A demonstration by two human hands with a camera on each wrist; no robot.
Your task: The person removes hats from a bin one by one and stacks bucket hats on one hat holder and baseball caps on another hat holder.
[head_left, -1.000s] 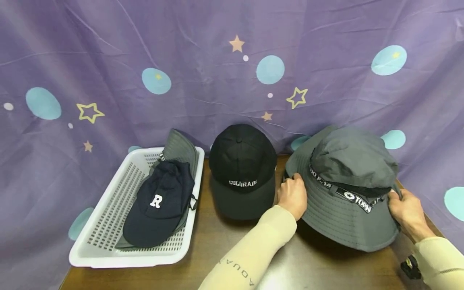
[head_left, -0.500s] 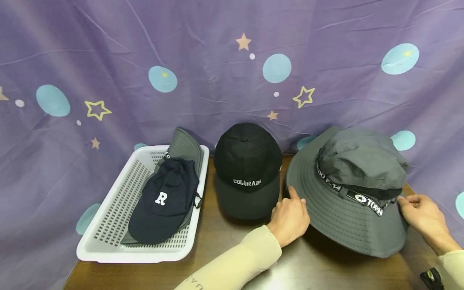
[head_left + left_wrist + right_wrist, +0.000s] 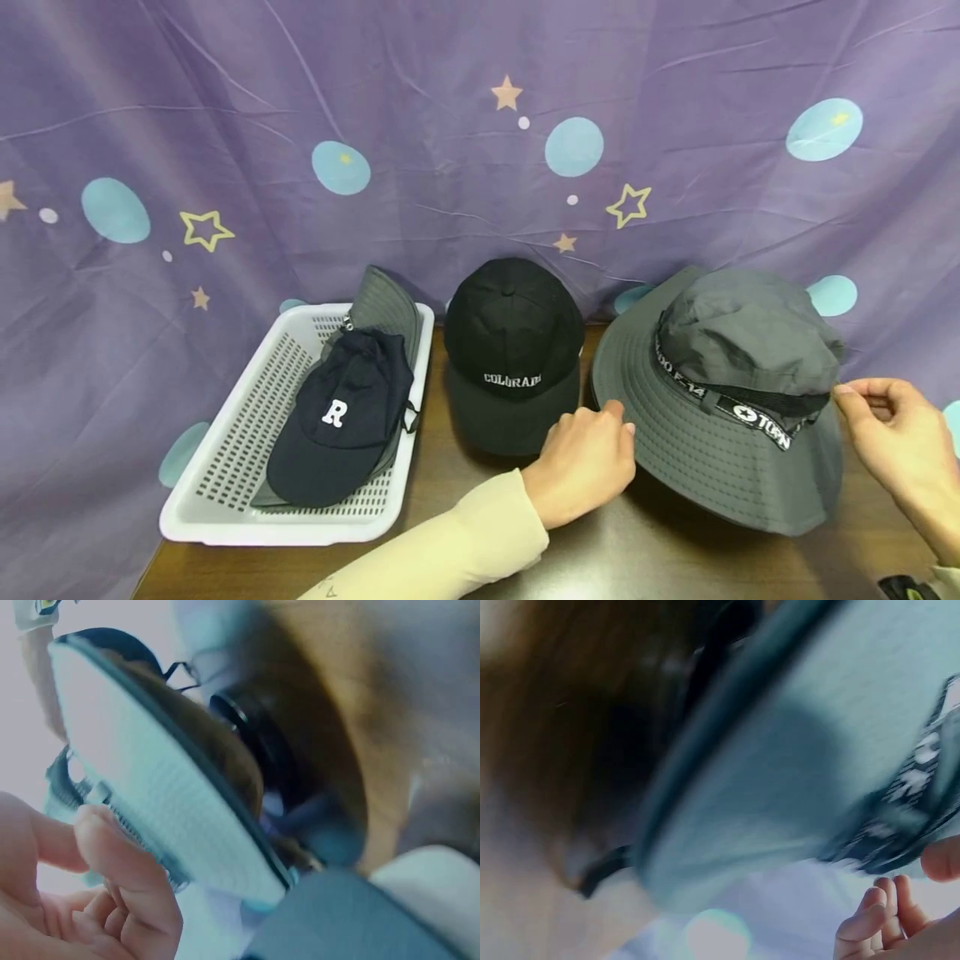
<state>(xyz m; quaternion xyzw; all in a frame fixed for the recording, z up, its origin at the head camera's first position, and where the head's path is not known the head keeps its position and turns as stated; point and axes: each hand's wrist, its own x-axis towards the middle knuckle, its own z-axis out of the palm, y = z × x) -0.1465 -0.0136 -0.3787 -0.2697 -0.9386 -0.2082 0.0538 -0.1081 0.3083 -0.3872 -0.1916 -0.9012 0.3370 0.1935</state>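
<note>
A grey wide-brimmed bucket hat (image 3: 750, 333) with a lettered band stands crown up at the right of the table. My left hand (image 3: 585, 467) is just off its left brim, fingers loosely bent around nothing. Between that hand and the basket sits a black baseball cap (image 3: 510, 333) lettered "COLORADO". My right hand (image 3: 903, 433) is at the hat's right side, thumb and index fingertips right by the band. In the right wrist view, the fingers (image 3: 885, 907) are apart from the thumb, with no cloth between them.
At the left stands a white plastic basket (image 3: 247, 532). In it lie a navy cap (image 3: 330, 450) marked "R" and another grey brimmed hat (image 3: 382, 304). A purple curtain (image 3: 450, 50) hangs behind the brown wooden table (image 3: 435, 525).
Both hands have let go of the grey bucket hat's brim. The left hand has moved down and to the left, the right hand outward to the right. The head view has shifted slightly.
</note>
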